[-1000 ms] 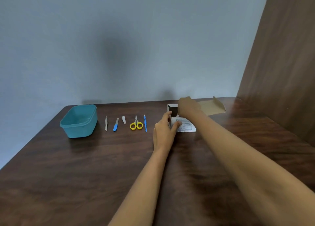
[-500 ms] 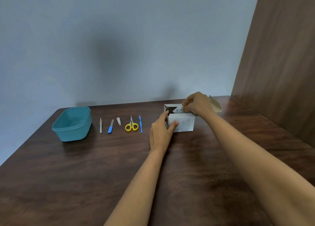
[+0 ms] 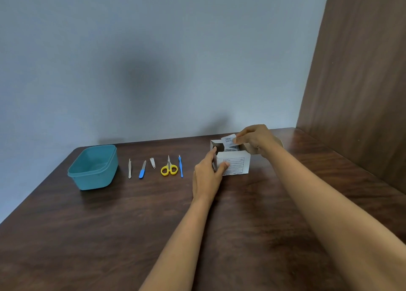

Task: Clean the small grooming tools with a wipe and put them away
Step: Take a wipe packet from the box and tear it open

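A white cardboard box [image 3: 238,165] with printed text stands open on the dark wooden table [image 3: 109,225]. My left hand [image 3: 207,176] grips its left end, thumb on the front face. My right hand [image 3: 256,138] pinches a small white wipe packet [image 3: 228,141] just above the box opening. To the left, in a row, lie tweezers [image 3: 129,168], a blue-handled nail file [image 3: 142,170], small nail clippers [image 3: 152,162], yellow-handled scissors [image 3: 169,167] and a thin blue tool [image 3: 180,166].
A teal plastic tub [image 3: 93,166] without a lid stands at the left end of the tool row. A grey wall runs behind the table, and a brown wooden panel [image 3: 360,82] closes off the right side.
My right hand has come up out of the box with a wipe packet pinched in its fingers. My left hand has stayed on the box's left end. The view has shifted slightly.
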